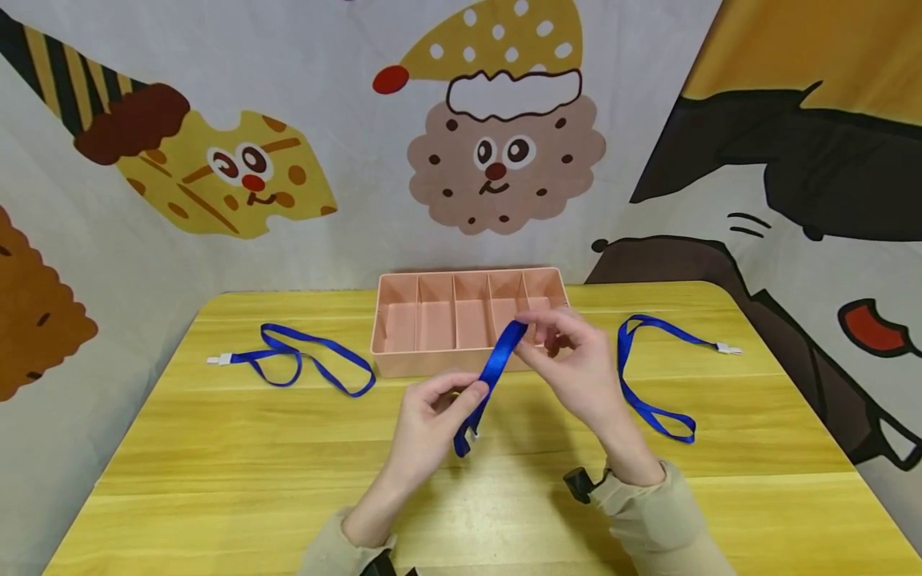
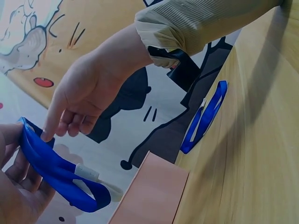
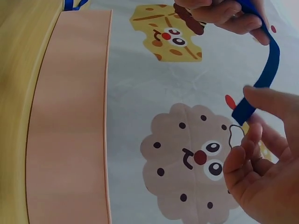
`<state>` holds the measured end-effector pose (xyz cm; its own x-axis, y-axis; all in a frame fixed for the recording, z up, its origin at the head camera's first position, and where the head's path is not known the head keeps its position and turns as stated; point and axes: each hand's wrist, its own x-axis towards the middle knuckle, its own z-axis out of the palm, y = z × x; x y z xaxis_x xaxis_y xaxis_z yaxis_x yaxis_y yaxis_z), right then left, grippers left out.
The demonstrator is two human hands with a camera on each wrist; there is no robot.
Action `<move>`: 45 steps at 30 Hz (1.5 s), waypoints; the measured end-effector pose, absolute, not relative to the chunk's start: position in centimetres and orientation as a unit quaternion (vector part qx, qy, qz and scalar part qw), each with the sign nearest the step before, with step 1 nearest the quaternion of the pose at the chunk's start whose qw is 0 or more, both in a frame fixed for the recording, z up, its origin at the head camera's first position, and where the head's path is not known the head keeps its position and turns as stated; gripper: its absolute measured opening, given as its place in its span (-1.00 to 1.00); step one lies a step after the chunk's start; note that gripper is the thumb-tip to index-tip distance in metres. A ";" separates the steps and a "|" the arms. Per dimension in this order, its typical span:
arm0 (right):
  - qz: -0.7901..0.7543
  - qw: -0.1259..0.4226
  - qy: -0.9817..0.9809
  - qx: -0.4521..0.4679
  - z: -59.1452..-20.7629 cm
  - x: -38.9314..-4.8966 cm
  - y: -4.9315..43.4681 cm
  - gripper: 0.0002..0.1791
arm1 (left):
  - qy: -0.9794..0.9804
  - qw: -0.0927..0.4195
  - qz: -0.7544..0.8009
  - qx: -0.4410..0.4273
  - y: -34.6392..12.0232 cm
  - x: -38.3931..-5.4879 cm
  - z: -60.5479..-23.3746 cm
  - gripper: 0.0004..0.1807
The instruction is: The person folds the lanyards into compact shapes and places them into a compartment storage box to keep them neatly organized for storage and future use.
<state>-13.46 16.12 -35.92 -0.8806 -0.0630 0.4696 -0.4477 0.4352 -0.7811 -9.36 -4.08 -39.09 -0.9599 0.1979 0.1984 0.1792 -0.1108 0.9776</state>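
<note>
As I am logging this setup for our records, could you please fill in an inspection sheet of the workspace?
Surface: yellow wood-grain table.
Job's things: held blue lanyard; left lanyard and right lanyard, loosely looped on the table, with pale clips; pink box with five compartments.
Clutter: nothing seen.
Hands: left hand pinches the held lanyard's lower part; right hand pinches its upper end.
Cables: nothing seen.
Surroundings: cartoon-printed backdrop behind the table.
</note>
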 end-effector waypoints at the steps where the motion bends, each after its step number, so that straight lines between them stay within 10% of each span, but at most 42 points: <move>1: 0.497 0.193 -0.830 0.161 -35.9 -13.4 16.1 -0.68 | 0.668 0.006 0.731 0.142 -4.1 -9.4 -39.1 -0.78; 15: 0.454 0.270 -0.792 0.306 -35.9 -13.5 15.8 -0.67 | 0.672 0.008 0.726 0.143 -4.1 -9.5 -39.0 -0.78; 32: 0.450 0.326 -0.786 0.272 -36.0 -13.5 15.8 -0.87 | 0.688 0.068 0.705 0.157 -4.6 -9.8 -38.9 -0.72; 45: 0.460 0.320 -0.786 0.260 -36.3 -13.4 15.3 -0.77 | 0.673 -0.040 0.732 0.097 -4.5 -9.6 -38.8 -0.81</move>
